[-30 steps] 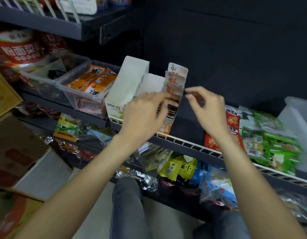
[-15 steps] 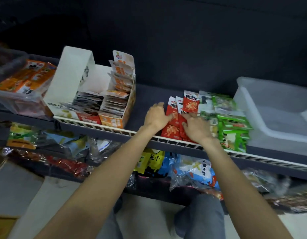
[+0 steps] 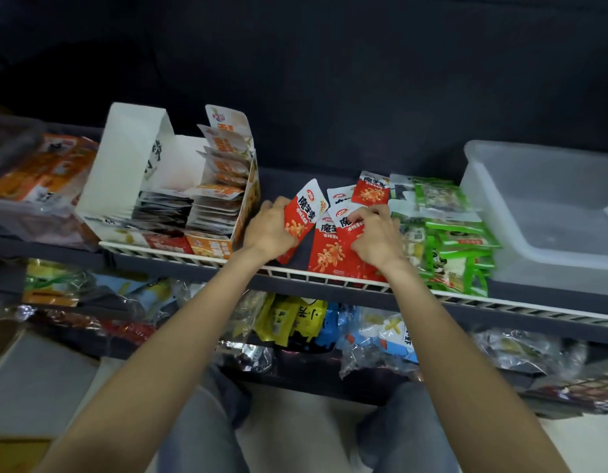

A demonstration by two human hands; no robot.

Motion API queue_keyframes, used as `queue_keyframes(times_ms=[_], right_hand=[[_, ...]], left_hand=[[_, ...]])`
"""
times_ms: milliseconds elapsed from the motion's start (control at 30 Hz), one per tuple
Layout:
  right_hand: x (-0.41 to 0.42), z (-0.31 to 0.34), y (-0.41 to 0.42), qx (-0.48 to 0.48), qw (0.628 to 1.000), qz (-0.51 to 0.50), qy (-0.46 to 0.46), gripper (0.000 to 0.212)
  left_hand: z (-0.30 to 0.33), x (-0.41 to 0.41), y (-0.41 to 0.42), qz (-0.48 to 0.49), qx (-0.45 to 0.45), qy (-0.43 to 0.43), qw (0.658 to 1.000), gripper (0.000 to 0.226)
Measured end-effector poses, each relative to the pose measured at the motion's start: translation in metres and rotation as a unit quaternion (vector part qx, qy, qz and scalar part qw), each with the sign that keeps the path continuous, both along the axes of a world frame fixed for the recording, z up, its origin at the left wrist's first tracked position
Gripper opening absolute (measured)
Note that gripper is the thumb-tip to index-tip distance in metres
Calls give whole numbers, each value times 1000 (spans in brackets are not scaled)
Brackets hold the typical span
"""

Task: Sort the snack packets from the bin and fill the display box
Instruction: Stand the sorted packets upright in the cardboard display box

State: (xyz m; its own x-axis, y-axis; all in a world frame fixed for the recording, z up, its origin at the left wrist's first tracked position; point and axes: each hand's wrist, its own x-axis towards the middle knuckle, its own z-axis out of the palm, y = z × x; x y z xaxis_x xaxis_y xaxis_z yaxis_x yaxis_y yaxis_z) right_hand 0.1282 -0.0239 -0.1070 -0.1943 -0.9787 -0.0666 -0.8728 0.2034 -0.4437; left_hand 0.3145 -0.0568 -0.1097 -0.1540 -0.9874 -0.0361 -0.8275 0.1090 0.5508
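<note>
Red packet (image 3: 301, 218) in left grip (image 3: 269, 227), right grip (image 3: 376, 235) seemingly pinching another

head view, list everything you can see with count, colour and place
display box: one, white card, open, on the shelf at left, part filled with rows of packets
orange packets: a row, count unclear, upright in the box's right side
dark packets: a row, count unclear, in the box's middle
red packets: about five, red and white, loose on the shelf at centre
green packets: a pile, count unclear, right of the red ones
clear bin: one, far right on the shelf
left bin: one, clear, holding orange packs, far left
shelf: dark, white wire front rail
lower bags: many, mixed colours, on the shelf below
left hand: grips one red packet
right hand: fingers curled on the red packets
</note>
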Motion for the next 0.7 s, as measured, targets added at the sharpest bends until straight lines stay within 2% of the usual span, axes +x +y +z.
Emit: queue_keyframes(times_ms=[167, 267, 367, 433, 533, 633, 700], right_hand=[[9, 4, 2, 2, 996, -12, 83, 62], [12, 8, 4, 22, 998, -6, 52, 70], [10, 12, 8, -31, 999, -22, -18, 63], [7, 18, 13, -82, 994, -27, -66, 53], [2, 28, 21, -141, 971, -55, -185, 30], [7, 41, 29, -172, 911, -91, -364, 9], [14, 50, 31, -184, 853, -109, -476, 16]], left_hand=[[0, 0, 7, -4, -36, -14, 999, 37], [6, -4, 11, 2, -60, -70, 996, 40], [17, -6, 20, -9, -139, -55, 989, 36], [30, -3, 33, -29, -199, -8, 979, 29], [54, 16, 54, -42, -242, 98, 964, 34], [84, 49, 71, -49, -274, 220, 935, 41], [103, 77, 76, -35, -336, 224, 914, 36]])
